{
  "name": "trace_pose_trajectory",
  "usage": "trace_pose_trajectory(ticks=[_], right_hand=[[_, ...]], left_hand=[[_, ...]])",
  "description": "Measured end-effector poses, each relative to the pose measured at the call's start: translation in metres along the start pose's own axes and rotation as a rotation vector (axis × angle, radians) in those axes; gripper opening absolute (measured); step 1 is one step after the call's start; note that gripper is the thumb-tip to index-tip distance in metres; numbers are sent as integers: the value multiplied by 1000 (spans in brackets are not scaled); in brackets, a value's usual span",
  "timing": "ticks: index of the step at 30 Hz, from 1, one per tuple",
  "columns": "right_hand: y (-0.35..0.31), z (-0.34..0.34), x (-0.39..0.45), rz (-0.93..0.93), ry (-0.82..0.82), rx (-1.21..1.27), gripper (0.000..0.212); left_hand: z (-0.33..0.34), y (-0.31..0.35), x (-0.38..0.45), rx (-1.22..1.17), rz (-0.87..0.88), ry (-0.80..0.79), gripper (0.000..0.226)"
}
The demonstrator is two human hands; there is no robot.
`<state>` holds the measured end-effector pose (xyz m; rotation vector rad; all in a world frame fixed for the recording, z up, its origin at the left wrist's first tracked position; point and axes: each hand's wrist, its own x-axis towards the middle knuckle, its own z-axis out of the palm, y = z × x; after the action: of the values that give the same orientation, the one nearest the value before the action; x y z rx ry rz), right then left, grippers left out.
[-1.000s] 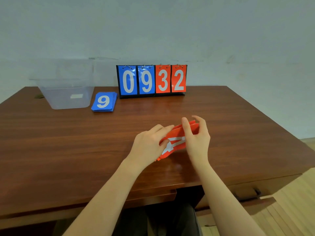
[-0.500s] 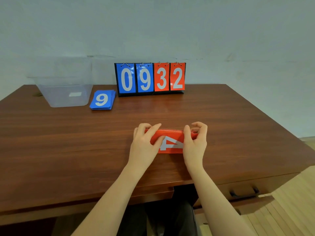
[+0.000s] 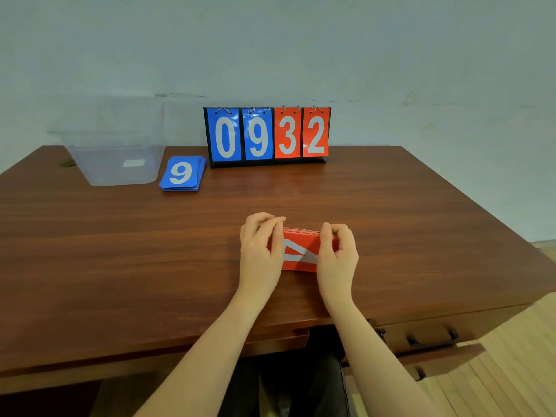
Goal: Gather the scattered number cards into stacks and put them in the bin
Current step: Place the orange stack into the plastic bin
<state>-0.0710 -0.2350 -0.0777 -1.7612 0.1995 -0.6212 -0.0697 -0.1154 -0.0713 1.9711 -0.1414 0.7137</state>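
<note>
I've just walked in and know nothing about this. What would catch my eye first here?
Probably the scoreboard at the table's far edge, reading 0932 in blue and red. Next, the two hands mid-table: the left hand and right hand hold a red stack by its ends. A blue stack topped by a 9 lies beside a clear bin, far left.

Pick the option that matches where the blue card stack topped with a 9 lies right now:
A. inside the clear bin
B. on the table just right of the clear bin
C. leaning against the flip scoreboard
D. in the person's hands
B: the blue card stack lies flat on the table beside the clear bin, while the left hand and right hand hold the red card stack.
</note>
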Motion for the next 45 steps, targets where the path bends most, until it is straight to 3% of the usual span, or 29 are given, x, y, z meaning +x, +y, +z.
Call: trace_pose_trajectory(ticks=[6, 8, 12, 16, 20, 26, 31, 35, 39, 45], right_hand=[[0, -6, -4, -6, -129, 52, 8], [-1, -11, -4, -29, -200, 51, 20], [-7, -18, -9, -56, -277, 32, 48], [-16, -25, -18, -91, -279, 25, 46], [-36, -25, -31, -167, -371, 20, 45], [-78, -12, -44, -276, -429, 14, 49], [-105, 13, -47, -292, -300, 43, 46], [-112, 38, -50, -237, -135, 48, 51], [-109, 61, -53, -53, -257, 159, 45], [-105, 115, -22, -27, -350, 251, 45]], left_hand=[[0, -11, -4, 175, 94, -170, 39], [-3, -12, -3, 185, 100, -204, 40], [-7, -10, -5, 157, 162, -132, 37], [-19, -8, -12, 199, 203, -120, 40], [-45, -9, -8, 404, 391, -62, 43], [-91, 0, 3, 382, 645, -206, 43], [-110, 11, 5, 232, 494, -56, 44], [-124, 18, 9, 2, 180, 17, 47], [-131, 15, 21, -116, -78, 72, 45], [-118, -7, 66, -118, -166, 186, 44]])
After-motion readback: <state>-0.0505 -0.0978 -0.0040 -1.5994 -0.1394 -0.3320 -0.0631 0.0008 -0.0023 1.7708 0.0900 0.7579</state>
